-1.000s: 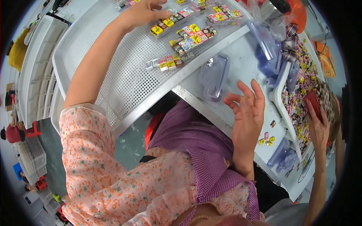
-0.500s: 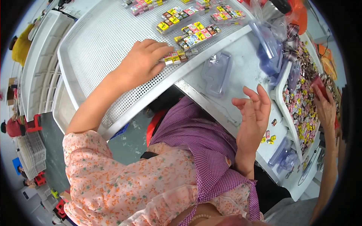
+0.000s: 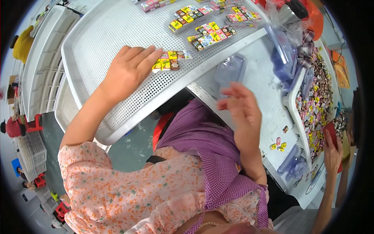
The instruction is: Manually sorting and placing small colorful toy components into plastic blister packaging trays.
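Observation:
In the big white perforated tray, my left hand is closed over the left end of a flat pack of small printed blocks, yellow, pink and brown. Its thumb is hidden below the fingers. Several similar clear packs lie farther back in the tray. My right hand hangs over the edge of the white table, slightly blurred, fingers apart and holding nothing. Just beyond its fingertips an unfilled clear plastic shell lies on the table.
A white bin at the right holds a heap of loose small blocks. Stacked clear shells stand beside it, near a metal jug. A co-worker's hand holds something red. Loose blocks lie on the table.
My left hand has moved left, and the block pack with it, away from the other packs. My right hand has shifted left and slightly down, toward the table edge.

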A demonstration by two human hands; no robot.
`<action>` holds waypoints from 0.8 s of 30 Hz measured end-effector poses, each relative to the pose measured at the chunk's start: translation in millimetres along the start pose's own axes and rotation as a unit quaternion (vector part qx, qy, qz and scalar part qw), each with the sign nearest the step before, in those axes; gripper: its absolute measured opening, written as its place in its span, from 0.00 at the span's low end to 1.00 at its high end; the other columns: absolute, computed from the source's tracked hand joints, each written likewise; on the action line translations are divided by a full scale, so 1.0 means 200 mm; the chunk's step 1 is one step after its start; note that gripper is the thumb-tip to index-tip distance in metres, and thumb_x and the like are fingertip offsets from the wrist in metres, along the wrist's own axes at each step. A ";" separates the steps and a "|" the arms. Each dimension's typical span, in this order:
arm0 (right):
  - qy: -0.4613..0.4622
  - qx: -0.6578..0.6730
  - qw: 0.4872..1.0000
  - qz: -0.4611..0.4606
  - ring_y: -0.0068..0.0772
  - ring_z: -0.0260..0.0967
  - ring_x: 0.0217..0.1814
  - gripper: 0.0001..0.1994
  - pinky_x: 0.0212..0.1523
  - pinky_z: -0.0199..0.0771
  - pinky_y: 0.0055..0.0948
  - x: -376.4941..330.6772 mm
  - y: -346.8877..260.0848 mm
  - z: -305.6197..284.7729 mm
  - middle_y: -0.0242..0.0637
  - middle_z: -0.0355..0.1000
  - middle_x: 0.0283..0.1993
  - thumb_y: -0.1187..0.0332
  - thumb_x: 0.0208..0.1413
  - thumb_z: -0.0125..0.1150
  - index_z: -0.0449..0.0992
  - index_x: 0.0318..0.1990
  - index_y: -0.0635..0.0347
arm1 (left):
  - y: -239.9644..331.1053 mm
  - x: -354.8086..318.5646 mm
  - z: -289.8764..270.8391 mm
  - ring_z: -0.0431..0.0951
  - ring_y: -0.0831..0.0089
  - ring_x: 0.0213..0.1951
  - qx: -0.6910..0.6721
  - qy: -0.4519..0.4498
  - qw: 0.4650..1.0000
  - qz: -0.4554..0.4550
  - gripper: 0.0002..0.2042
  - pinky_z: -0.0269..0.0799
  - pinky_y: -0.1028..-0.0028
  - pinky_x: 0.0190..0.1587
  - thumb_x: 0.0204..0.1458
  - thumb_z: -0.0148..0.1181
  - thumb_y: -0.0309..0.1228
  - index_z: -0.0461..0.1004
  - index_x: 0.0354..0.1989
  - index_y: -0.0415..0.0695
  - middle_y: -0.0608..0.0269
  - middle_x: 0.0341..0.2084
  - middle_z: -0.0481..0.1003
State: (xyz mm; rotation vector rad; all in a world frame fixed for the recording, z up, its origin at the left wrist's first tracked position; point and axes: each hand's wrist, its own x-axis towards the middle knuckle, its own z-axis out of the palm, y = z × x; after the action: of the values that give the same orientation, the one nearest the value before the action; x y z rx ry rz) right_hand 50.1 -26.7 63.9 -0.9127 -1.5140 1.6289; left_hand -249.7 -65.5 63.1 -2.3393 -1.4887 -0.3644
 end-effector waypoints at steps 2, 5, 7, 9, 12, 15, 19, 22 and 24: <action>-0.076 0.048 0.995 0.032 0.30 0.71 0.46 0.19 0.49 0.73 0.29 0.04 0.01 0.06 0.46 0.68 0.53 0.67 0.65 0.48 0.62 0.60 0.66 | 0.02 -0.01 -0.06 0.76 0.65 0.40 0.014 0.006 1.000 -0.004 0.23 0.68 0.68 0.39 0.42 0.60 0.26 0.71 0.52 0.39 0.55 0.42 0.77; -0.132 0.141 0.961 0.196 0.34 0.72 0.47 0.21 0.49 0.75 0.31 0.09 -0.04 0.22 0.49 0.68 0.55 0.66 0.65 0.47 0.58 0.62 0.68 | 0.05 -0.01 -0.11 0.76 0.66 0.38 0.010 0.044 0.999 -0.002 0.25 0.68 0.69 0.36 0.41 0.61 0.26 0.71 0.53 0.39 0.55 0.42 0.76; -0.141 0.224 0.935 0.237 0.37 0.72 0.47 0.22 0.50 0.76 0.34 0.13 -0.04 0.32 0.51 0.67 0.55 0.65 0.65 0.47 0.56 0.62 0.69 | 0.07 0.02 -0.13 0.76 0.67 0.38 0.028 0.062 0.998 0.005 0.25 0.67 0.70 0.36 0.40 0.60 0.26 0.71 0.53 0.39 0.55 0.42 0.76; -0.169 0.246 0.927 0.227 0.37 0.72 0.48 0.22 0.50 0.76 0.36 0.18 -0.03 0.39 0.48 0.68 0.53 0.66 0.65 0.49 0.56 0.61 0.68 | 0.09 0.03 -0.14 0.76 0.68 0.37 0.050 0.080 0.996 0.007 0.26 0.67 0.70 0.35 0.40 0.60 0.26 0.72 0.53 0.39 0.55 0.42 0.76; -0.138 0.261 0.943 0.154 0.35 0.72 0.48 0.19 0.50 0.76 0.36 0.22 -0.04 0.45 0.44 0.68 0.50 0.66 0.64 0.51 0.59 0.58 0.67 | 0.08 0.06 -0.11 0.76 0.69 0.36 0.090 0.118 0.989 0.015 0.26 0.65 0.71 0.34 0.40 0.58 0.28 0.72 0.54 0.42 0.55 0.43 0.75; -0.097 0.260 0.951 0.136 0.31 0.74 0.43 0.15 0.47 0.79 0.35 0.28 -0.03 0.46 0.38 0.71 0.45 0.68 0.62 0.54 0.64 0.53 0.65 | 0.08 0.08 -0.09 0.75 0.69 0.36 0.088 0.132 0.987 0.011 0.25 0.64 0.70 0.34 0.41 0.57 0.28 0.72 0.54 0.43 0.56 0.43 0.75; -0.074 0.252 0.952 0.157 0.28 0.74 0.40 0.13 0.44 0.80 0.31 0.31 -0.02 0.44 0.37 0.71 0.43 0.73 0.59 0.56 0.67 0.50 0.66 | 0.07 0.08 -0.07 0.75 0.68 0.38 0.094 0.124 0.988 0.015 0.25 0.65 0.69 0.35 0.41 0.56 0.28 0.72 0.54 0.43 0.56 0.43 0.75; -0.060 0.248 0.954 0.156 0.29 0.76 0.38 0.13 0.42 0.81 0.29 0.33 -0.04 0.42 0.37 0.72 0.42 0.74 0.57 0.57 0.68 0.49 0.67 | 0.07 0.06 -0.09 0.74 0.65 0.43 0.011 0.083 0.996 -0.016 0.26 0.67 0.68 0.41 0.43 0.58 0.27 0.70 0.56 0.44 0.53 0.46 0.74; -0.067 0.230 0.956 0.168 0.29 0.76 0.36 0.14 0.39 0.82 0.29 0.36 -0.05 0.38 0.38 0.73 0.41 0.74 0.56 0.59 0.68 0.48 0.69 | 0.07 0.06 -0.15 0.73 0.64 0.46 -0.094 0.043 0.993 -0.050 0.29 0.67 0.67 0.45 0.44 0.60 0.28 0.67 0.59 0.45 0.52 0.49 0.73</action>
State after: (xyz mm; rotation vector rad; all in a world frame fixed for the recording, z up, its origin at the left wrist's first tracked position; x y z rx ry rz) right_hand -49.8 -0.9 75.8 -0.8351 -1.0211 2.2077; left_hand -231.7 -73.3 92.8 -2.3612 -1.5954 -0.6483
